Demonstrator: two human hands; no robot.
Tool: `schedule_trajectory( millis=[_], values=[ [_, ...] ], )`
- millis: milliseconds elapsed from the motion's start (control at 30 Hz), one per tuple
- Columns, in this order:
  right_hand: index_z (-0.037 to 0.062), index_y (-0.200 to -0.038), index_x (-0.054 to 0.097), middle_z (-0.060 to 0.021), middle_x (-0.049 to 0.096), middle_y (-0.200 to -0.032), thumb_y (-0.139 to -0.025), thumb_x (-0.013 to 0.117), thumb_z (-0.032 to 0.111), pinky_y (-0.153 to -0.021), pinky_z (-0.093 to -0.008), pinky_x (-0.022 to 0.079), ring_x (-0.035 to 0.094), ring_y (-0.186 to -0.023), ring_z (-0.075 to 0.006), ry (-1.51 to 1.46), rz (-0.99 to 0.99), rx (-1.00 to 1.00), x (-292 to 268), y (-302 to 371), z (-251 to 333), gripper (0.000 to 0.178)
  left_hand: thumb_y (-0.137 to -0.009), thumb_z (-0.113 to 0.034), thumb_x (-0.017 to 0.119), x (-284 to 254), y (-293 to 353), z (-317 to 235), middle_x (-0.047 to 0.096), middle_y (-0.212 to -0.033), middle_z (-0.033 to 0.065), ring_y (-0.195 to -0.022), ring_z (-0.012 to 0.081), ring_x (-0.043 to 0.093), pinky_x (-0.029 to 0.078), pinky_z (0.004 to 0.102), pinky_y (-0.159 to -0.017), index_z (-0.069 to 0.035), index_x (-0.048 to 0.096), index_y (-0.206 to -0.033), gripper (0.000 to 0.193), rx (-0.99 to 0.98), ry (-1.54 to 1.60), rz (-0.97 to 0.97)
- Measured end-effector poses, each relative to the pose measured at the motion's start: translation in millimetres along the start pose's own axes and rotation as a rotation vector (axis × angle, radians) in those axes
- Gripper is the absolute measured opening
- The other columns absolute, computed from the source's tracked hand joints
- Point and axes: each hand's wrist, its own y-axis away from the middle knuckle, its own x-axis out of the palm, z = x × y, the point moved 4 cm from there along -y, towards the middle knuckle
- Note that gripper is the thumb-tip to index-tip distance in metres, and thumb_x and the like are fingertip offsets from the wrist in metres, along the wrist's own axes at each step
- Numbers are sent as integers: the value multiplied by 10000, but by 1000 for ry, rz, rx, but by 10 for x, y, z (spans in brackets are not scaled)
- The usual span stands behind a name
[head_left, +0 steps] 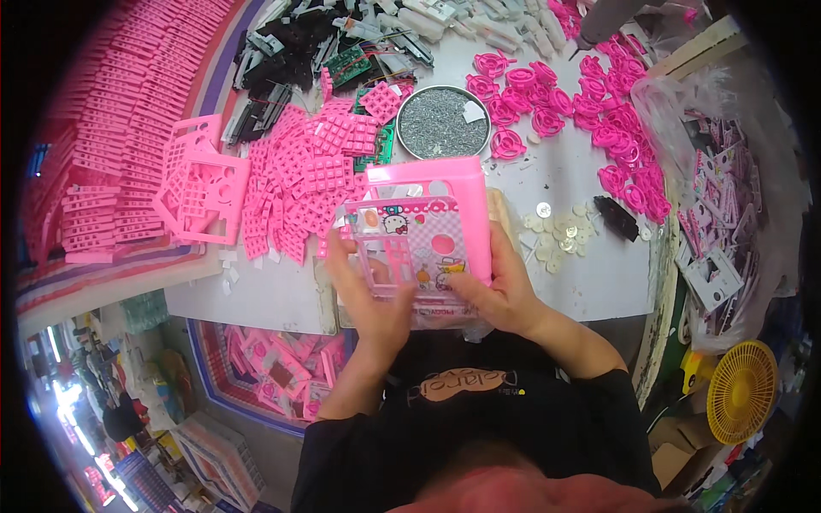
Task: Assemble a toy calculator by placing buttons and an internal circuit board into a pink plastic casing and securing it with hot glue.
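Above the table's near edge, both hands hold a pink plastic casing [484, 218] and a printed cartoon faceplate [428, 224] that lies over its front. The faceplate has a round hole and several square cut-outs, and sits slightly askew to the casing. My left hand [369, 299] is closed around the lower left side of the faceplate, its thumb near the bottom edge. My right hand [510, 295] grips the casing's right side, with the thumb pressed on the faceplate's lower right. The fingers behind the casing are hidden.
Beyond the casing stands a round dish of small screws [440, 124]. Pink keypads [299, 175] and pink frames [214, 192] lie left; pink ring-shaped parts [513, 103], white discs [564, 232] and a black part [616, 218] lie right. A powered screwdriver [599, 24] hangs at upper right.
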Motion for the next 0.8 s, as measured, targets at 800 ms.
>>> schedule_trajectory(
  millis=[800],
  values=[
    [-20, -1421, 405, -218, 651, -1181, -906, 762, 347, -890, -419, 525, 679, -1067, -346, 186, 113, -17, -23, -43, 178, 726, -785, 53, 699, 107, -86, 7, 481, -1343, 139, -856, 106, 522, 495, 272, -812, 34, 163, -1598, 974, -204, 217, 190]
  ],
)
